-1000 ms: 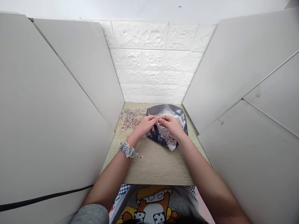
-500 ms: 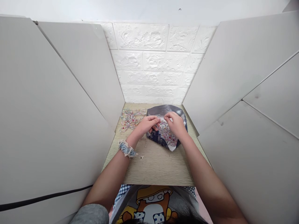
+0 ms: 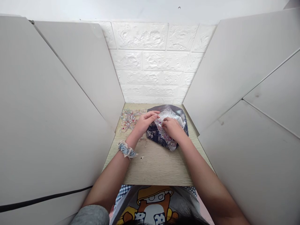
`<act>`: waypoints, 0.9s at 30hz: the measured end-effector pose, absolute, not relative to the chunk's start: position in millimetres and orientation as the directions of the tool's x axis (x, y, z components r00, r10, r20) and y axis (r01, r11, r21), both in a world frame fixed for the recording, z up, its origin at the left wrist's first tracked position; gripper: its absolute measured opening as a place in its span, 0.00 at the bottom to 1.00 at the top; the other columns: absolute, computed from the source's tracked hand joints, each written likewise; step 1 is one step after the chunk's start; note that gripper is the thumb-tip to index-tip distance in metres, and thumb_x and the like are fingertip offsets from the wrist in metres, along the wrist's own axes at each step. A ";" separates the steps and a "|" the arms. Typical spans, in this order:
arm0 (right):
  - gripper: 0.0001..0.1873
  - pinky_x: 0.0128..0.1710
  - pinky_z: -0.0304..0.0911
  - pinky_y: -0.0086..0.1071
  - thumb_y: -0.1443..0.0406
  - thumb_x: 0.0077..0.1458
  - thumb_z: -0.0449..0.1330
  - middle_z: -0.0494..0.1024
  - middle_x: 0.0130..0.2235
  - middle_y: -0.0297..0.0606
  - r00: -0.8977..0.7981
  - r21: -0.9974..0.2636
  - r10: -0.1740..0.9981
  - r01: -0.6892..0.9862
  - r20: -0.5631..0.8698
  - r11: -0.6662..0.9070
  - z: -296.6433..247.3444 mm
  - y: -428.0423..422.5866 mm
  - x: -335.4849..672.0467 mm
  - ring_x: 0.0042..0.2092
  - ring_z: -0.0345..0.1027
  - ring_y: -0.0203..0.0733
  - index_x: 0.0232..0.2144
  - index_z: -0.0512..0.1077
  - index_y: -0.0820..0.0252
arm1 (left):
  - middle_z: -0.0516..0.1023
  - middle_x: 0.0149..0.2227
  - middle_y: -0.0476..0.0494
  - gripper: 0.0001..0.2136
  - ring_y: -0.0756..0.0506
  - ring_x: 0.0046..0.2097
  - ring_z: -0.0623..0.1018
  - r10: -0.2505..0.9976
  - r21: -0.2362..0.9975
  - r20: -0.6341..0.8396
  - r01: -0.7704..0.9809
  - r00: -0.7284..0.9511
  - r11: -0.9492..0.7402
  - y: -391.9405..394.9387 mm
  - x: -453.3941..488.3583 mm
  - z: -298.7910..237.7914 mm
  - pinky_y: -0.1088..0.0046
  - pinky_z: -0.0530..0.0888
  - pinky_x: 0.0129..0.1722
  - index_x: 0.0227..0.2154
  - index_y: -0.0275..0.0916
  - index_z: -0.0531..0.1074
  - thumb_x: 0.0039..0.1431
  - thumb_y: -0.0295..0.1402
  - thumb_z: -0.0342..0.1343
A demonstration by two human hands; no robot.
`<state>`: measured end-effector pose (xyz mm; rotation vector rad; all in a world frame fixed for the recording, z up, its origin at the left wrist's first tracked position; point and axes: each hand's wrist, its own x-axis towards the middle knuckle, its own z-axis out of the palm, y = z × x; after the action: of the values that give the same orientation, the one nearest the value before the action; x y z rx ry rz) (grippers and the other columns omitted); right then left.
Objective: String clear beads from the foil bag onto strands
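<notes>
A dark blue patterned pouch with a silvery lining (image 3: 152, 135) lies at the back of the table. On it rests a clear bubble-textured bag (image 3: 168, 113) holding many small pink, white and purple beads (image 3: 172, 144). My left hand (image 3: 147, 121) is at the bag's left edge, thumb and index finger close together; whatever they pinch is too small to make out. Over the beads, my right hand (image 3: 172, 128) has its fingers curled and fingertips pressed together. Its fingertips partly hide the beads, and I cannot see what is between them.
Several strands of colourful beads (image 3: 131, 119) lie at the back left of the table (image 3: 159, 170). A small loose piece (image 3: 142, 157) sits near my left wrist. White panels (image 3: 77, 62) rise on both sides, with a white brick-patterned wall (image 3: 152, 61) behind.
My right hand has moved down, away from my left fingertips and onto the beads. The bag's upper flap now shows more above the hands. My left hand has shifted slightly left and up.
</notes>
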<state>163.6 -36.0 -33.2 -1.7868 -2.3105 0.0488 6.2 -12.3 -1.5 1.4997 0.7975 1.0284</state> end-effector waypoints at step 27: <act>0.09 0.40 0.55 0.34 0.67 0.51 0.45 0.68 0.36 0.39 -0.199 -0.517 0.930 0.786 0.308 0.339 -31.2 -38.3 160.2 0.39 0.61 0.39 0.28 0.65 0.59 | 0.53 0.09 0.56 0.11 0.56 0.16 0.54 0.912 0.943 -0.062 0.324 0.405 -0.080 -14.8 9.0 -0.6 0.79 0.52 0.17 0.23 0.33 0.72 0.46 0.37 0.49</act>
<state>160.2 -38.3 -31.2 -1.4966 -2.0366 0.3290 9.0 -14.8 -0.6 1.6284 1.1107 0.7124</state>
